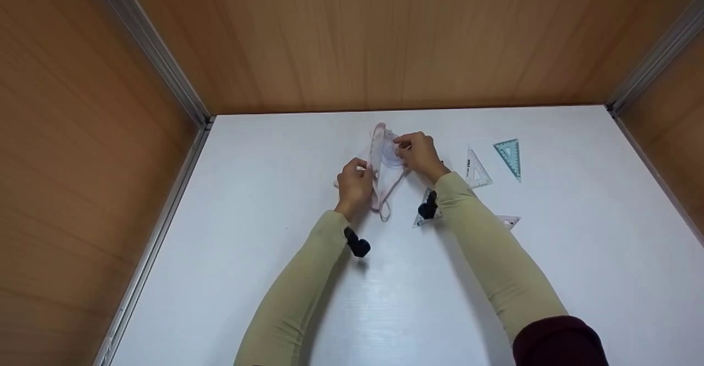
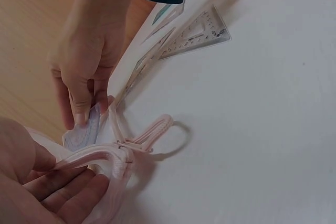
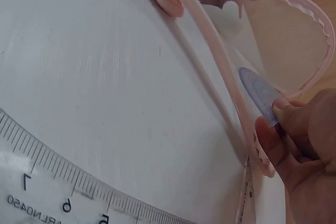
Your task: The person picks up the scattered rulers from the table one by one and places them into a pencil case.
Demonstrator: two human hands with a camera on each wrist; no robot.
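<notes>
1. Plainly, the translucent pink zip pouch with a pink cord loop [image 1: 383, 173] lies on the white desk [image 1: 275, 190] between both hands, near the far wall.
2. The left hand [image 1: 355, 181] has its grip closed on the pouch's open zip edge, fingers curled round the pink rim.
3. The right hand [image 1: 419, 154] pinches a bluish translucent round protractor [image 3: 260, 94] at the pouch mouth, thumb and fingers tight on its edge.
4. The pouch looks light, soft and floppy; I judge that the stiffer zip band is the best place to hold it.
5. The protractor seems thin, rigid and slippery, so an edge pinch suits it.
6. Clear plastic set squares [image 1: 477, 170] and a teal one [image 1: 510, 157] lie flat to the right.
</notes>
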